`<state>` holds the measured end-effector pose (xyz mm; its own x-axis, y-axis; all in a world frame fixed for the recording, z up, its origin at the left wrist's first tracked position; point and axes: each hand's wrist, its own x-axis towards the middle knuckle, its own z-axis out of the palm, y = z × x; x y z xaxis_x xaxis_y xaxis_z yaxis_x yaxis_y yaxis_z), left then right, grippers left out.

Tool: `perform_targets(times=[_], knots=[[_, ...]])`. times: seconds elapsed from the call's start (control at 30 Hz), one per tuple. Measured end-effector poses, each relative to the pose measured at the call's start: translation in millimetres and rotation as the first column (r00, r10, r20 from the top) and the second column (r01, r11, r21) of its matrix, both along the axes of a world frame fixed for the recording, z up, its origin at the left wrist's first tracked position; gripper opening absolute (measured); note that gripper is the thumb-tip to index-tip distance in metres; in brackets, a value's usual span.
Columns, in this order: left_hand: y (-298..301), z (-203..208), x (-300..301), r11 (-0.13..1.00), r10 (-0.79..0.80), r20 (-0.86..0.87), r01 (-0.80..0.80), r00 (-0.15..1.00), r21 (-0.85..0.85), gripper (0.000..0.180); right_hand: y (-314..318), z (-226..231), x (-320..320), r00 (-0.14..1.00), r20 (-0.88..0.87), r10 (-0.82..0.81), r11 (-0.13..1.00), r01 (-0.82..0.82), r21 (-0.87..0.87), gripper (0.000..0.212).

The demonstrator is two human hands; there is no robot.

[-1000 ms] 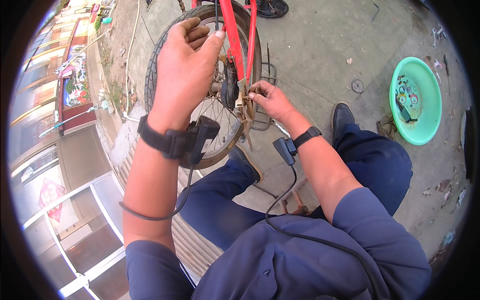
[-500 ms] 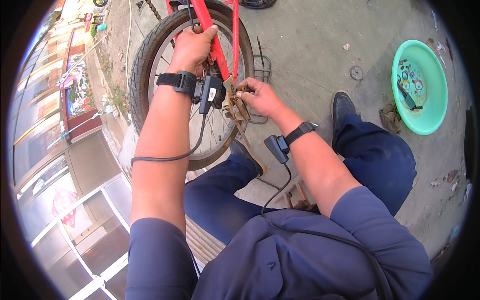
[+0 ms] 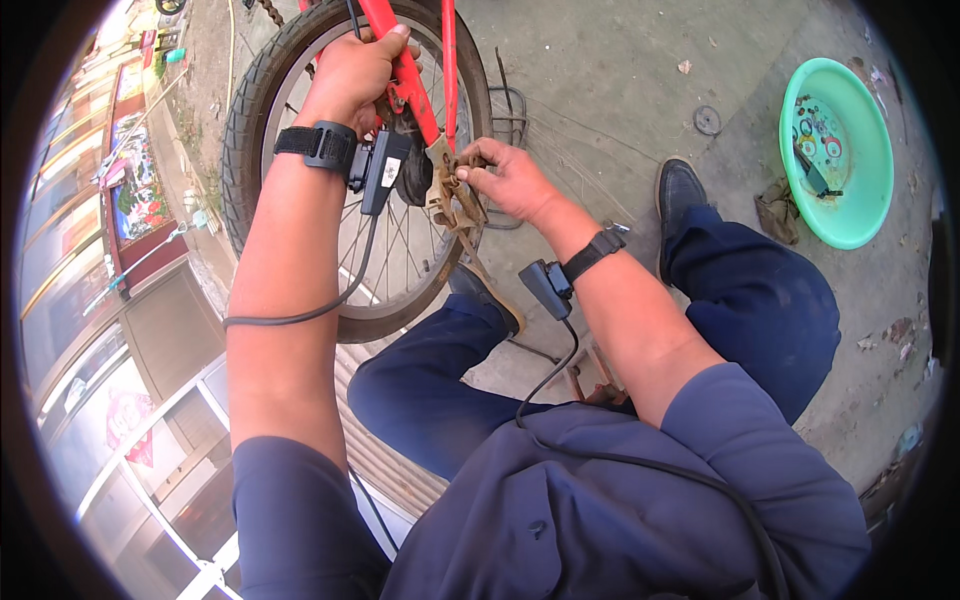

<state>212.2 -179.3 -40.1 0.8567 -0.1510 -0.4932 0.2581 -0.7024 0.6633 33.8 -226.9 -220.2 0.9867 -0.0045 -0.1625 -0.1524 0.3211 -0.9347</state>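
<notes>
A bicycle wheel (image 3: pixel 247 130) with a black tyre stands at the upper left, with the red frame (image 3: pixel 413 88) of the bicycle over it. My left hand (image 3: pixel 350 80) is closed round a red frame tube, its thumb lying along the top and the other fingers mostly hidden. At the lower end of the tubes, by the wheel's axle, hangs a rusty, dirty metal bracket (image 3: pixel 440 172). My right hand (image 3: pixel 510 182) is closed in a pinch at the bracket's right side. Whatever small part sits between those fingertips is hidden.
On the right a light green basin (image 3: pixel 868 190) holds small parts and a dark tool (image 3: pixel 818 180). A brown rag (image 3: pixel 777 212) lies beside it. A thin metal stand (image 3: pixel 515 115) is right of the wheel. Black cables (image 3: pixel 370 265) run along my arms.
The wheel, frame and both hands appear a little farther left and up as the view shifts. Both hands keep their places, the left on the tube and the right at the bracket.
</notes>
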Motion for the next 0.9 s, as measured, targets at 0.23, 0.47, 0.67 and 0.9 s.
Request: perform_targets(times=[0.23,0.47,0.67,0.9], knots=[[0,1,0,1.0,0.01,-0.015,-0.01,1.0,0.021,0.029,8,-6,-2,0.999,-0.022,-0.03,0.997,0.028,-0.072,0.014],[1,-1,2,1.0,-0.003,0.007,0.002,1.0,0.007,0.03,20,-16,-9,0.975,-0.03,-0.219,0.961,0.21,-0.182,0.031],[2,0,2,1.0,0.005,-0.011,-0.005,1.0,0.011,0.029,21,-16,-14,0.909,-0.177,-0.378,0.828,0.246,-0.504,0.057],[3,-1,2,1.0,-0.011,-0.015,0.011,1.0,-0.028,0.027,26,-18,-16,0.836,-0.531,-0.139,0.979,0.198,0.056,0.036]])
